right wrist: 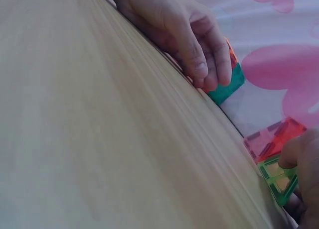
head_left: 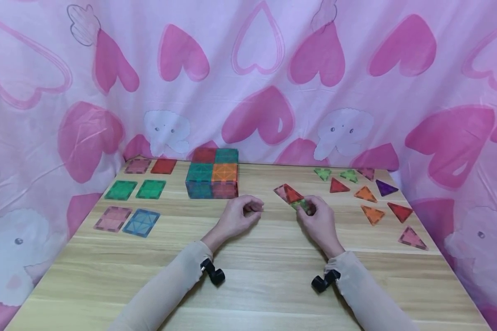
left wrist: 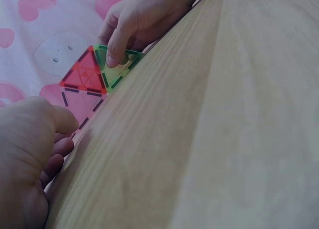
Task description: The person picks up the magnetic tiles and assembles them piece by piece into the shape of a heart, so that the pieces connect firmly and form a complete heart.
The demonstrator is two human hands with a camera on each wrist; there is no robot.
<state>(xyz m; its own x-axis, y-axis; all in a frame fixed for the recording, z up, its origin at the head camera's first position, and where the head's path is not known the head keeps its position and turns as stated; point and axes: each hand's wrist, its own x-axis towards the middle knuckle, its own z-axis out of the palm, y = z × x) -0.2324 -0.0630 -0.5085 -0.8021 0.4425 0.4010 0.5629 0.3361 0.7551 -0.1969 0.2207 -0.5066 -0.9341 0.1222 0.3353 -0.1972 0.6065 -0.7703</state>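
My right hand (head_left: 320, 221) pinches a green triangular magnetic tile (left wrist: 119, 64) between thumb and fingers. Edge to edge with it sit a red triangular tile (left wrist: 83, 72) and a pink triangular tile (left wrist: 82, 105), the three forming a slanted strip held up off the table. My left hand (head_left: 239, 216) is by the table's middle, fingers loosely curled with nothing in them, apart from the strip in the head view. Just behind the left hand stands a box-shaped block of square tiles (head_left: 212, 189) in green, orange, red, pink and blue.
Square tiles lie at the left, among them a blue one (head_left: 141, 223) and a red one (head_left: 163, 166). Loose triangles are scattered at the right, including a purple one (head_left: 386, 187) and a pink one (head_left: 413, 238). A heart-patterned curtain (head_left: 257, 115) borders the wooden table (head_left: 265, 294).
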